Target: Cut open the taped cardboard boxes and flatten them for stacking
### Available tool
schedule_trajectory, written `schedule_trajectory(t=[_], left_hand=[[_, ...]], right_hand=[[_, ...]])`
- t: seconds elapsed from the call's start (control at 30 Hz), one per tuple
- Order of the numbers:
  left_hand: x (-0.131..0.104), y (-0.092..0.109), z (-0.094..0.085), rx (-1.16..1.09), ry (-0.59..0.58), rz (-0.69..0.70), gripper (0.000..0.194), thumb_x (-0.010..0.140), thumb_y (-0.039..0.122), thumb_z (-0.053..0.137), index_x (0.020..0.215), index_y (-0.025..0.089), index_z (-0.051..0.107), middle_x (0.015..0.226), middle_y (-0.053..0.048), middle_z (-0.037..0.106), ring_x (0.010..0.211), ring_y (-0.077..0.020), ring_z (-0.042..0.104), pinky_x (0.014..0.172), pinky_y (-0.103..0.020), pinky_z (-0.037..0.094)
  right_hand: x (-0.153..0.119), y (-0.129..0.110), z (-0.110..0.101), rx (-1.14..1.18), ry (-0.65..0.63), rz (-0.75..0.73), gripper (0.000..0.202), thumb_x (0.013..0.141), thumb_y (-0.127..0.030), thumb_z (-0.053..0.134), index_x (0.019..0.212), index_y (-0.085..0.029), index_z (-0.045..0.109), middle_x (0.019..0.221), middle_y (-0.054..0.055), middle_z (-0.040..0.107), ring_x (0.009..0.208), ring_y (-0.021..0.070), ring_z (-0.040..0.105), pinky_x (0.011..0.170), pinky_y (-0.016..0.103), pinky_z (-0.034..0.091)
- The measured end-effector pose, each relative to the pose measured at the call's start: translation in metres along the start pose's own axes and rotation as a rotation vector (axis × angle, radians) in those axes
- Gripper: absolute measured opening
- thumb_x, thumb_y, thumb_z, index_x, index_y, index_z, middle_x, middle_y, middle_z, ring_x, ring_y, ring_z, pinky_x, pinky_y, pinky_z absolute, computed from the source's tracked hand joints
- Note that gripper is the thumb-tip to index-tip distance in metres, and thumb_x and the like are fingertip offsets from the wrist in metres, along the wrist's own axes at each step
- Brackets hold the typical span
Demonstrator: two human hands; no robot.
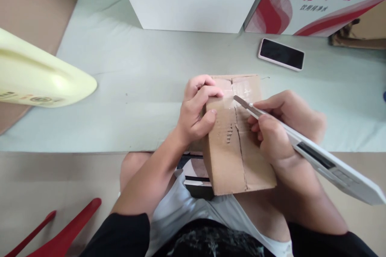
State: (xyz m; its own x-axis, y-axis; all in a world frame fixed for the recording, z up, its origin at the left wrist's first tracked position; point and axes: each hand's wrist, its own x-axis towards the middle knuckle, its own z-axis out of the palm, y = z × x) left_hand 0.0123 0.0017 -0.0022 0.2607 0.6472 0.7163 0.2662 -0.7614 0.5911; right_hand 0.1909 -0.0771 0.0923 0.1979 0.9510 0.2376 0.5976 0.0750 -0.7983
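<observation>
Looking down through the head camera, I see my left hand [196, 110] with its fingers clamped on the left edge of a cardboard box [224, 160], the thumb and fingertips set apart from each other on its upper face. The box lies on the pale green table [120, 120], its near end jutting past the table's edge above my lap. A lengthwise seam runs down the box's upper face, and clear tape [245, 90] crosses it near the far end.

My right hand [279, 124] has its fingers closed around a white box cutter [319, 158] near the blade end. The cutter slants, its back end out to the lower right and its blade [243, 102] pointing at the seam. The blade tip is at the tape; I can't tell how far it has gone in, if at all.

Beyond the box, a black-screened phone [282, 54] lies flat on the table to the right. Behind it stands a red and white carton [289, 4] with red writing, and beside that a large white box [193, 0]. To the left, a pale yellow object [45, 72] reaches over a big brown carton [39, 4]. Red pieces [69, 225] show at the lower left, below the table's edge.
</observation>
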Motion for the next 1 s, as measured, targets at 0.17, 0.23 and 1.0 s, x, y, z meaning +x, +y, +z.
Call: schedule_trajectory(t=[0.17, 0.23, 1.0], left_hand=[[0.001, 0.000, 0.001, 0.000, 0.004, 0.004, 0.033, 0.104, 0.051, 0.037, 0.115, 0.027, 0.057, 0.119, -0.011, 0.057, 0.111, -0.0290, 0.059, 0.100, -0.052, 0.055], [0.001, 0.000, 0.001, -0.005, 0.004, 0.003, 0.034, 0.104, 0.051, 0.037, 0.115, 0.027, 0.058, 0.119, -0.011, 0.057, 0.111, -0.0289, 0.059, 0.099, -0.052, 0.055], [-0.001, -0.001, 0.000, 0.017, -0.012, -0.020, 0.037, 0.103, 0.054, 0.037, 0.117, 0.027, 0.058, 0.122, -0.012, 0.058, 0.115, -0.0313, 0.058, 0.102, -0.056, 0.054]], right_hand=[[-0.002, 0.004, -0.003, -0.013, -0.014, -0.010, 0.004, 0.084, -0.025, 0.061, 0.084, -0.026, 0.065, 0.061, -0.003, 0.060, 0.050, 0.0136, 0.050, 0.046, 0.030, 0.040], [-0.003, 0.005, -0.005, -0.019, -0.023, -0.018, 0.004, 0.085, -0.026, 0.062, 0.084, -0.025, 0.065, 0.062, -0.003, 0.061, 0.050, 0.0134, 0.051, 0.047, 0.030, 0.040], [0.001, 0.007, 0.002, 0.072, 0.048, 0.046, 0.005, 0.082, -0.022, 0.061, 0.080, -0.024, 0.064, 0.060, -0.003, 0.060, 0.048, 0.0127, 0.050, 0.044, 0.029, 0.035]])
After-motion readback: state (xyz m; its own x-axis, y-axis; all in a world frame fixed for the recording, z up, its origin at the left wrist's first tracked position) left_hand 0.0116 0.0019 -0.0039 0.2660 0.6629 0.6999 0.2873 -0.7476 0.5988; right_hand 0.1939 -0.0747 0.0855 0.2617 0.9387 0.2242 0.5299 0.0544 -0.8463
